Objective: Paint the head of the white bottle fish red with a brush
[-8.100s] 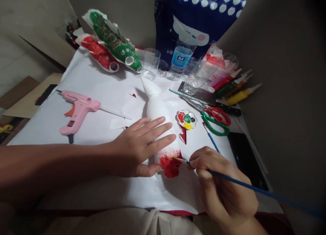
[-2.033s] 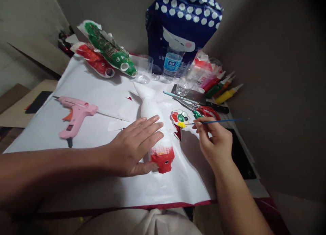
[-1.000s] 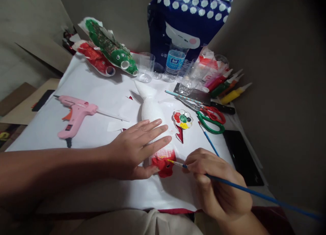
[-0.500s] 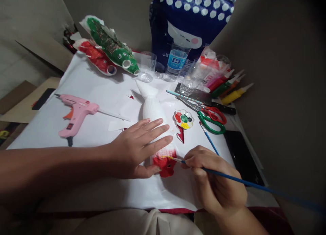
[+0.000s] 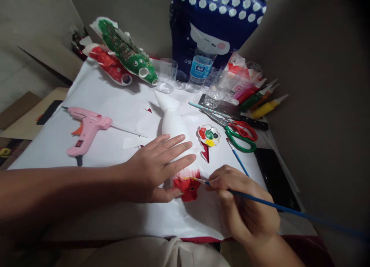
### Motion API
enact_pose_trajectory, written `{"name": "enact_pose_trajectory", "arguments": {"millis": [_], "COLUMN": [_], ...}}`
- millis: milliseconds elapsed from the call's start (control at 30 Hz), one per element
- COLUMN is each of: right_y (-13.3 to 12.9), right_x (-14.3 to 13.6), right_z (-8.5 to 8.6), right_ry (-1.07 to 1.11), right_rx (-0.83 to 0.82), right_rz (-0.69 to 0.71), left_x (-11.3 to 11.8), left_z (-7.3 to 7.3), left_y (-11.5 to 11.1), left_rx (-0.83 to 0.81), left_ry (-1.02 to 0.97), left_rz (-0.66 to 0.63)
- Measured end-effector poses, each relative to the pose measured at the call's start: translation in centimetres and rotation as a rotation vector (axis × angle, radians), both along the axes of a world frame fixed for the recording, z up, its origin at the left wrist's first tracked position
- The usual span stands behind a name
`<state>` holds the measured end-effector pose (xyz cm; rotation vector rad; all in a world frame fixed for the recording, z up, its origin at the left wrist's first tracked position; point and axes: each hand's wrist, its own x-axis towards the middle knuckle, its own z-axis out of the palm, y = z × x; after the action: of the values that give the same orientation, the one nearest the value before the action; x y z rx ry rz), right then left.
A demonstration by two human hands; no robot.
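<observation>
A white fish figure (image 5: pixel 174 124) with a red-painted head lies on the white-covered table, its tail pointing away from me. My left hand (image 5: pixel 162 167) rests across its body with fingers spread, the thumb by the red head. In my right hand (image 5: pixel 245 205) is a blue-handled paintbrush (image 5: pixel 268 202), pinched near its metal collar. Its tip touches the fish where red meets white, and a thin line of yellow shows there. Just beyond my right hand sits a flower-shaped paint palette (image 5: pixel 208 135) with red, green, yellow and black in its wells.
At left lies a pink glue gun (image 5: pixel 89 124). Green and red painted fish (image 5: pixel 127 51) stand behind it. A water bottle (image 5: pixel 199 72), clear cups (image 5: pixel 167 74), scissors (image 5: pixel 239 138), paint tubes (image 5: pixel 268 107), a second brush (image 5: pixel 237 157) and a black phone-like slab (image 5: pixel 274 178) line the back and right.
The brush tip has shifted very slightly to the right along the edge of the red paint. My left hand and the fish stay in place.
</observation>
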<state>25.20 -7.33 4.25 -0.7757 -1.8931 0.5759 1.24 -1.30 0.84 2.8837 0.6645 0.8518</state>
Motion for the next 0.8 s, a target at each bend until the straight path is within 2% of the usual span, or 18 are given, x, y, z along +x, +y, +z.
{"name": "enact_pose_trajectory", "arguments": {"millis": [800], "right_y": [-0.04], "right_x": [0.06], "right_z": [0.12], "right_ry": [0.017], "right_rx": [0.005], "right_rz": [-0.013], "left_x": [-0.09], "left_z": [-0.10], "left_y": [0.15], "left_rx": [-0.006], "left_ry": [-0.005], "left_rz": [-0.017]}}
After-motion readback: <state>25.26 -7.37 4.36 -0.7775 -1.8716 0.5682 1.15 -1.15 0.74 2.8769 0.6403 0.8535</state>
